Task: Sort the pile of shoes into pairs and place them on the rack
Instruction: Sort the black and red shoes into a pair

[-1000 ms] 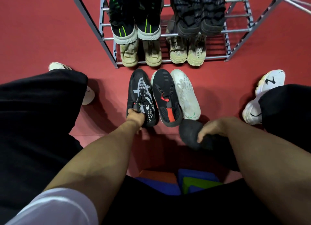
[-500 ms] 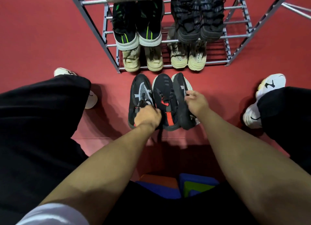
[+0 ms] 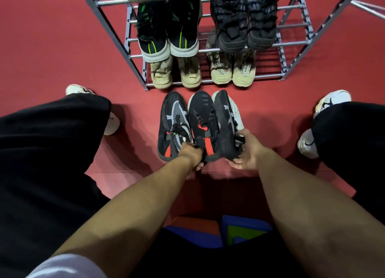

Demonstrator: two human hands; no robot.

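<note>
Three dark shoes lie side by side on the red floor in front of the grey metal rack. My left hand grips the heel end of the black-and-grey shoe and touches the black shoe with red patches. My right hand holds the heel of a third black shoe, tilted on its side against a white shoe that is mostly hidden under it. The rack holds a black-and-green pair, a black pair and two beige pairs.
My own feet in white trainers stand at the left and right, with black trouser legs beside them. Coloured blocks lie near my body at the bottom. A metal bar crosses the top right corner.
My right hand brought the third black shoe from near my body forward and set it beside the red-patched shoe, over the white one. My left hand shifted from the grey shoe's laces toward the heels.
</note>
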